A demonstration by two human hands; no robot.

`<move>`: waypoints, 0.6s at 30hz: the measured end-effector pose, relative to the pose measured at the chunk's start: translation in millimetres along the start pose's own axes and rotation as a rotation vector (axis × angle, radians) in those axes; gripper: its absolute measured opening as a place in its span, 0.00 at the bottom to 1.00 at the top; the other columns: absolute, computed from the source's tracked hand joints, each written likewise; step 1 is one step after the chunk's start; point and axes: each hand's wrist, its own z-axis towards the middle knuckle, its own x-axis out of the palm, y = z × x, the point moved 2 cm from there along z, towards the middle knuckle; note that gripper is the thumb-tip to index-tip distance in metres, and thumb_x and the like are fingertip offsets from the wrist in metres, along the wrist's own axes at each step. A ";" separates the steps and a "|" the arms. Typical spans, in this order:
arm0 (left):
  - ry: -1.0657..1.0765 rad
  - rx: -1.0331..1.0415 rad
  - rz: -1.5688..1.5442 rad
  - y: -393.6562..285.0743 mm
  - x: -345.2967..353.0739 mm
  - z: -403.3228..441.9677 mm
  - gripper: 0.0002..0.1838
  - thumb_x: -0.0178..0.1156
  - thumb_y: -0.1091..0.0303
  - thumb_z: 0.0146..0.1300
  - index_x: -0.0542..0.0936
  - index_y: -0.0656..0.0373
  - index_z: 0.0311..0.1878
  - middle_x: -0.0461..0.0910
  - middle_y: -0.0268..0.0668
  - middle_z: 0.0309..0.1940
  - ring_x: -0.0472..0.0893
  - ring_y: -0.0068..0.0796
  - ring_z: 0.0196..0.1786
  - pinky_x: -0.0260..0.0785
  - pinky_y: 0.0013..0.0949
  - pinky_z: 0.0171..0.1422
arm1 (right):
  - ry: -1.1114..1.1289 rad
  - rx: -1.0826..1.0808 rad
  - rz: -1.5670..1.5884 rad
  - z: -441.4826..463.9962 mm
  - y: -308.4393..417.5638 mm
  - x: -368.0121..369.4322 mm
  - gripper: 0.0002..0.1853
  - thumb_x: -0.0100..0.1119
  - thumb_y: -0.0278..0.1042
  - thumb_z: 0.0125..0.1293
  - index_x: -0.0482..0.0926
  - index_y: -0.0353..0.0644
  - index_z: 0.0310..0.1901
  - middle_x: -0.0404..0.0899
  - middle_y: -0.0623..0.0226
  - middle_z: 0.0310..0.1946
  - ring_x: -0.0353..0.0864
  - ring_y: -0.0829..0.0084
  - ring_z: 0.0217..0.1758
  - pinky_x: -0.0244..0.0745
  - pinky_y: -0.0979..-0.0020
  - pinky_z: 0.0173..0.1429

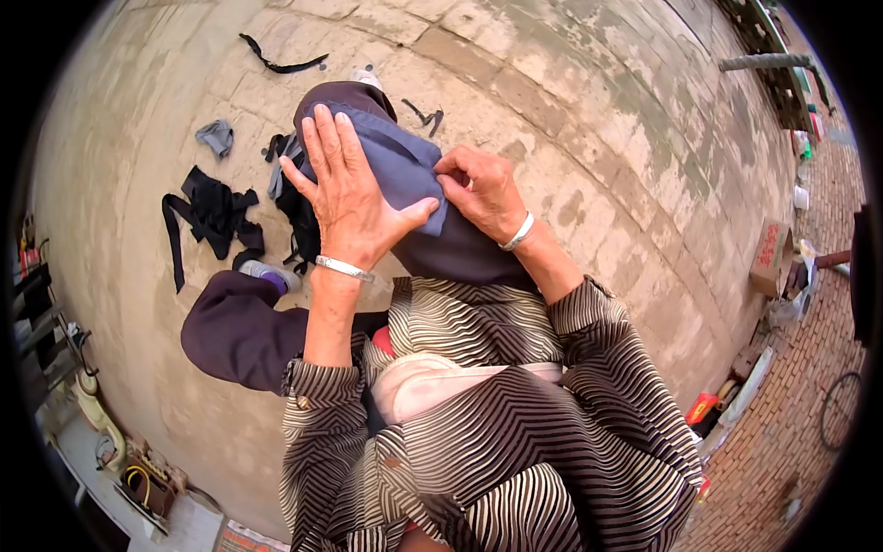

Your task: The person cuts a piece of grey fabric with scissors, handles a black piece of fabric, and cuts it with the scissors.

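Note:
A blue-grey piece of cloth [400,175] lies spread over my raised knee, on top of the dark trouser leg [460,258]. My left hand [348,198] presses flat on the cloth from the left, fingers stretched and thumb apart. At the cloth's right edge, my right hand [485,191] pinches the fabric between thumb and curled fingers. Whether a small tool is also in that pinch cannot be made out. A fold or seam runs along the upper part of the cloth. Silver bracelets circle both wrists.
Black fabric scraps [216,213], a grey scrap [215,138] and a black strip [283,66] lie on the paved ground [589,110]. My other leg [244,331] is bent at left. A cardboard box [771,256] stands far right; assorted items line the lower left edge.

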 end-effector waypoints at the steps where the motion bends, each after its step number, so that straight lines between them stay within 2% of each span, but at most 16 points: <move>1: 0.003 0.000 0.004 0.4 0.3 0.6 0.75 0.70 0.28 0.33 0.43 0.67 0.75 0.37 0.52 0.77 0.36 0.50 0.79 0.21 0.70 0.73 | -0.018 0.003 -0.017 1.5 -1.3 1.2 0.05 0.61 0.21 0.53 0.78 0.35 0.33 0.76 0.61 0.27 0.79 0.66 0.28 0.74 0.69 0.33; 3: 0.005 0.000 0.011 -0.6 -2.0 1.8 0.74 0.70 0.28 0.33 0.43 0.67 0.75 0.37 0.52 0.77 0.36 0.50 0.79 0.21 0.70 0.73 | -0.037 0.005 -0.030 2.7 -4.6 2.4 0.05 0.61 0.21 0.52 0.78 0.35 0.33 0.76 0.60 0.26 0.79 0.66 0.27 0.74 0.70 0.33; 5: 0.014 -0.011 0.020 -3.5 -4.5 2.3 0.73 0.74 0.35 0.30 0.47 0.72 0.73 0.39 0.56 0.76 0.37 0.51 0.79 0.25 0.70 0.73 | -0.074 0.069 0.047 1.6 -10.8 3.6 0.05 0.59 0.21 0.52 0.77 0.35 0.32 0.76 0.64 0.23 0.77 0.72 0.25 0.73 0.72 0.32; 6: 0.013 -0.012 0.021 -4.2 -4.3 2.3 0.73 0.74 0.35 0.30 0.47 0.72 0.73 0.39 0.56 0.76 0.37 0.51 0.79 0.25 0.70 0.73 | -0.073 0.068 0.047 1.2 -13.3 3.5 0.05 0.59 0.21 0.52 0.77 0.35 0.32 0.76 0.64 0.23 0.77 0.72 0.25 0.73 0.72 0.32; 9: 0.020 -0.018 0.014 -4.9 -3.7 2.3 0.74 0.75 0.36 0.30 0.47 0.72 0.73 0.39 0.56 0.76 0.37 0.52 0.79 0.25 0.70 0.73 | -0.061 0.372 0.331 0.1 -21.0 0.4 0.03 0.58 0.21 0.53 0.77 0.34 0.31 0.75 0.74 0.21 0.72 0.85 0.26 0.69 0.77 0.30; 10: 0.020 -0.019 0.018 -5.0 -3.7 2.4 0.74 0.75 0.36 0.29 0.47 0.72 0.73 0.39 0.56 0.76 0.37 0.52 0.79 0.26 0.70 0.73 | -0.061 0.372 0.331 0.9 -20.8 -1.2 0.03 0.58 0.21 0.53 0.77 0.34 0.31 0.75 0.74 0.21 0.72 0.85 0.26 0.69 0.77 0.30; 12: 0.017 -0.018 0.021 -4.3 -3.0 2.6 0.74 0.76 0.36 0.29 0.47 0.71 0.73 0.40 0.56 0.76 0.37 0.52 0.79 0.26 0.70 0.73 | -0.045 0.453 0.552 3.1 -23.6 -2.4 0.02 0.57 0.21 0.54 0.77 0.34 0.30 0.75 0.75 0.22 0.71 0.85 0.26 0.68 0.78 0.30; 14: 0.009 -0.006 0.000 -2.7 -2.4 1.5 0.74 0.73 0.33 0.33 0.42 0.66 0.75 0.36 0.52 0.77 0.36 0.50 0.80 0.24 0.70 0.73 | -0.040 0.446 0.517 6.0 -25.1 -4.3 0.01 0.56 0.22 0.55 0.76 0.35 0.30 0.75 0.75 0.23 0.71 0.85 0.26 0.68 0.79 0.30; 18: -0.001 -0.004 0.000 -2.7 -1.4 1.3 0.74 0.73 0.33 0.33 0.43 0.66 0.75 0.37 0.52 0.77 0.36 0.50 0.79 0.25 0.70 0.73 | -0.059 0.396 0.453 9.6 -28.1 -6.7 0.02 0.54 0.22 0.58 0.76 0.35 0.30 0.74 0.76 0.23 0.72 0.85 0.26 0.68 0.80 0.29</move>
